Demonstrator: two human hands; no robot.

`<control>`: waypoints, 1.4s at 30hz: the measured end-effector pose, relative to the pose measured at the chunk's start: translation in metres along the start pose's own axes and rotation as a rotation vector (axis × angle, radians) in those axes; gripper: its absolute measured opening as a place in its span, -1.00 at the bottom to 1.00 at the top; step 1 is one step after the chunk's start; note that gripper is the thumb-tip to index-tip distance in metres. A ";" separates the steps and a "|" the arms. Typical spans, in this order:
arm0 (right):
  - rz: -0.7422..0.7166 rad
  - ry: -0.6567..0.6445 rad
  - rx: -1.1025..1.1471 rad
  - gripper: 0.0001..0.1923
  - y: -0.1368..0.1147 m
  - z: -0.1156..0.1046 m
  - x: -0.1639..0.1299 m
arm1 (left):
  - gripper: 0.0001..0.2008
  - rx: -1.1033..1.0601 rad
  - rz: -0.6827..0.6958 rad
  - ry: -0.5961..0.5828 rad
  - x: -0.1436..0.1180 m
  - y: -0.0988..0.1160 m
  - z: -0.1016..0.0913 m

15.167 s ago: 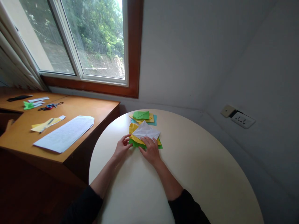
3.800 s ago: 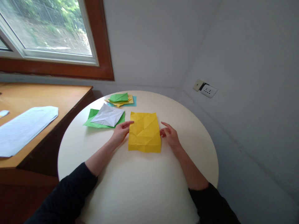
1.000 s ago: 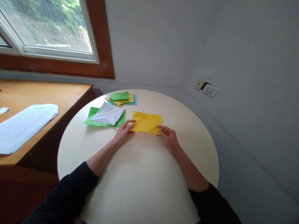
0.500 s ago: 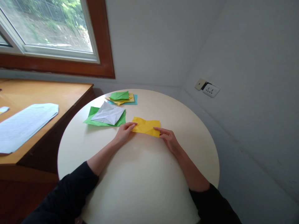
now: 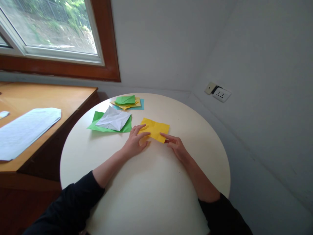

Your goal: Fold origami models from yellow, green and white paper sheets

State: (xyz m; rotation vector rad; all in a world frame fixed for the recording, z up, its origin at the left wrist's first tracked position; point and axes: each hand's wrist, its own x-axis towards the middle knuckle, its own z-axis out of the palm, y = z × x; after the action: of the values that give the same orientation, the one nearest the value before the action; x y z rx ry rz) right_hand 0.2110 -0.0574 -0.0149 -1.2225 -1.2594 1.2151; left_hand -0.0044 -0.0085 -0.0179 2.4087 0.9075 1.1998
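A creased sheet of yellow paper [image 5: 154,128] lies slightly turned on the round table, between my hands. My left hand [image 5: 135,139] is at its left side with fingers spread, two fingertips resting on the paper and the thumb apart from it. At the near right corner, my right hand [image 5: 176,145] pinches the sheet, index finger on top and the other fingers at or under the edge. Beyond my left hand, a creased white paper [image 5: 113,119] sits on a green sheet [image 5: 98,125].
Farther back on the round white table [image 5: 151,189] is a stack of folded papers with a green piece [image 5: 125,100] on top and a blue sheet [image 5: 142,104] below. Left stands a wooden desk [image 5: 73,96] with printed papers [image 5: 29,130]. A wall socket [image 5: 221,94] is at right.
My left hand has let go of the left edge and spread its fingers. The yellow paper has turned a little, its left end nearer the far side. My right hand stays at the corner.
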 end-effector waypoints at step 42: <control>-0.483 -0.013 -0.899 -0.83 0.019 -0.006 0.008 | -0.88 0.135 0.153 -0.334 -0.005 -0.006 0.006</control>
State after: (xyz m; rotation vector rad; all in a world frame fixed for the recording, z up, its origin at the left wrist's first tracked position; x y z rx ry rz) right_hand 0.2176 -0.0490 -0.0334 -1.3762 -2.0642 0.2751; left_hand -0.0043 -0.0073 -0.0272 2.7186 0.7321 0.7650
